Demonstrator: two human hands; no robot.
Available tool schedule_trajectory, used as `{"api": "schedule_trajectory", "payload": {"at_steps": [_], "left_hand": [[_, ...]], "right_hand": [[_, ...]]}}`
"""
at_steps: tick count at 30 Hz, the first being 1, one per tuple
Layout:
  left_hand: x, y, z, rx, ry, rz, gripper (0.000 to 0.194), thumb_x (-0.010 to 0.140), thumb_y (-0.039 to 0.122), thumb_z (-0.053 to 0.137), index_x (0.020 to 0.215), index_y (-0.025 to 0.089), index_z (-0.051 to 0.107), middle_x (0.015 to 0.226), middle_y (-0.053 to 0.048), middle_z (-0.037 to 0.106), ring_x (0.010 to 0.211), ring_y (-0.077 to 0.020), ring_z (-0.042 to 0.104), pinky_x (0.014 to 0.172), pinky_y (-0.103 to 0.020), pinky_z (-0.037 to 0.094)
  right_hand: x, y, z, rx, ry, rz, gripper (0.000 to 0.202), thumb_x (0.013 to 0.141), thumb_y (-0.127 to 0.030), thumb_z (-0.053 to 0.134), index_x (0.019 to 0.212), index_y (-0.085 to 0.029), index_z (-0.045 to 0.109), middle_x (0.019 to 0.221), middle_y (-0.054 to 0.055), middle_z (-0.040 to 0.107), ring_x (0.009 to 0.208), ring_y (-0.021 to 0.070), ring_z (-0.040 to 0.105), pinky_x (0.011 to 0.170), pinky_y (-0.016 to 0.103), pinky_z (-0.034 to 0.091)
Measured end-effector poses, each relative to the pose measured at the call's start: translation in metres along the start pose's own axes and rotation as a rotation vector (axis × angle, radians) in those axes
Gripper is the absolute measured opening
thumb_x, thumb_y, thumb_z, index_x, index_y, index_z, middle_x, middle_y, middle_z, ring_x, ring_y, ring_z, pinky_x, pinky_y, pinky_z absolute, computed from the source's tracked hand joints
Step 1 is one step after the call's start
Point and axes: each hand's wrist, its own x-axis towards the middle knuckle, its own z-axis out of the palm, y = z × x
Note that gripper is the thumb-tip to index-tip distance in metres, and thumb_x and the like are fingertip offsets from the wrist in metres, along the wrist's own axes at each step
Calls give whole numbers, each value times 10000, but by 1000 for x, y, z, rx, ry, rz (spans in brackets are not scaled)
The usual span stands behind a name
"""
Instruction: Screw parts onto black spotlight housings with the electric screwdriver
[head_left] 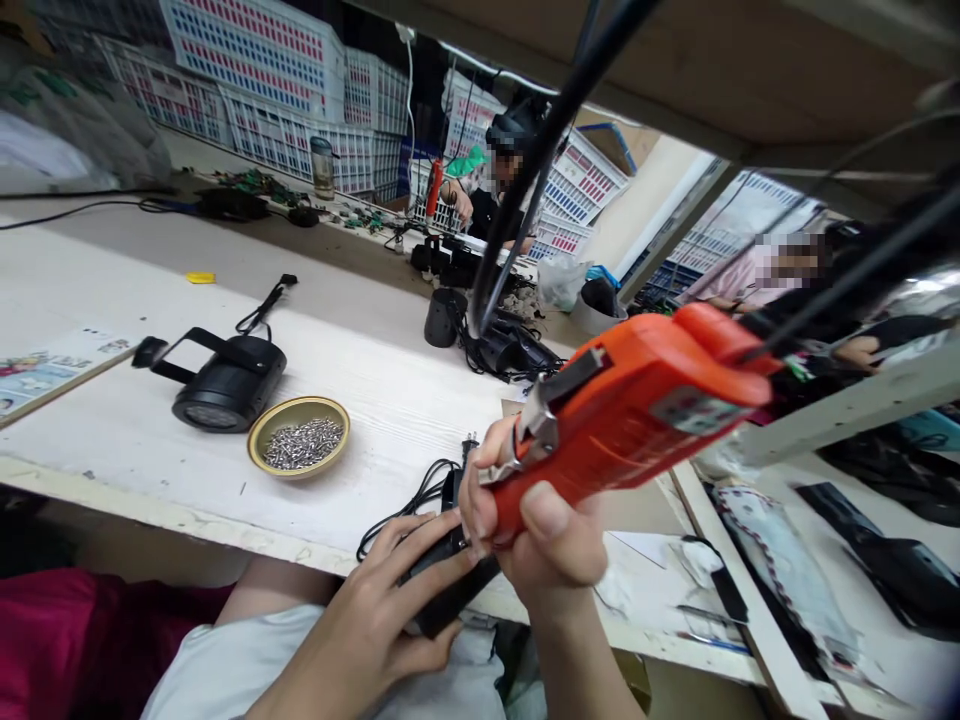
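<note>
My right hand (555, 560) grips an orange electric screwdriver (607, 430), its thumb and fingers wrapped round the lower body near the metal lever. The tool's tip points down toward a black casing (454, 600) at the table's front edge; the tip itself is hidden by my fingers. My left hand (382, 600) lies over that casing and holds it, fingers across the top and thumb beneath. A black cord (431, 480) with a two-pin plug (469, 442) lies just behind. To the left, a bowl (300, 474) holds many small screws (304, 440).
Left of the bowl rests a black lamp (225, 385) with a bracket and cord. More black lamps and cables (502, 345) lie farther back. Dark cables (517, 150) hang down beside the screwdriver. Across the table a co-worker (480, 190) works before stacked crates (255, 50).
</note>
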Motion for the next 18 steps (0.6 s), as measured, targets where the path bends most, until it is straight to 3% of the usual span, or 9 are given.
{"api": "schedule_trajectory", "payload": {"at_steps": [5, 7, 10, 12, 16, 18], "left_hand": [[1, 1, 0, 29, 27, 16, 603, 824, 110, 693, 1380, 268, 520, 1392, -92, 554, 1245, -282, 496, 1031, -464, 559], [-1, 3, 2, 42, 40, 21, 599, 844, 93, 661, 1395, 278, 516, 1446, -100, 510, 1301, -285, 491, 1051, -482, 550], [-8, 6, 7, 79, 77, 16, 595, 877, 88, 637, 1413, 315, 514, 1582, -118, 308, 1418, -297, 427, 1054, -476, 554], [-16, 6, 11, 132, 118, 22, 574, 894, 75, 612, 1409, 309, 515, 1586, -131, 273, 1454, -304, 394, 1046, -469, 562], [-27, 0, 11, 274, 82, 0, 569, 921, 52, 498, 1474, 172, 440, 1517, -174, 410, 1440, -309, 422, 1054, -456, 562], [-29, -4, 6, 349, 75, -3, 592, 923, 65, 511, 1498, 181, 431, 1550, -178, 390, 1443, -347, 420, 1042, -484, 568]], "right_hand": [[2, 1, 2, -14, 6, 28, 356, 728, -507, 766, 814, -182, 648, 479, -52, 494, 343, 94, 383, 342, 225, 326], [0, -4, 2, 26, 21, -11, 323, 746, -478, 739, 847, -185, 650, 482, -50, 515, 336, 97, 397, 339, 209, 319], [-5, -12, -8, 37, 194, -137, 304, 770, -485, 658, 870, -198, 647, 480, -47, 529, 345, 112, 432, 352, 206, 343], [-9, -17, -22, -12, 340, -184, 320, 795, -506, 609, 883, -200, 638, 494, -42, 536, 375, 125, 459, 386, 225, 382], [-17, -26, -59, -400, 501, -209, 370, 800, -499, 684, 964, -171, 638, 617, -10, 586, 512, 161, 526, 508, 288, 455], [-23, -25, -72, -704, 606, -263, 405, 811, -481, 718, 1052, -167, 628, 854, 50, 644, 719, 205, 602, 662, 342, 509]]}}
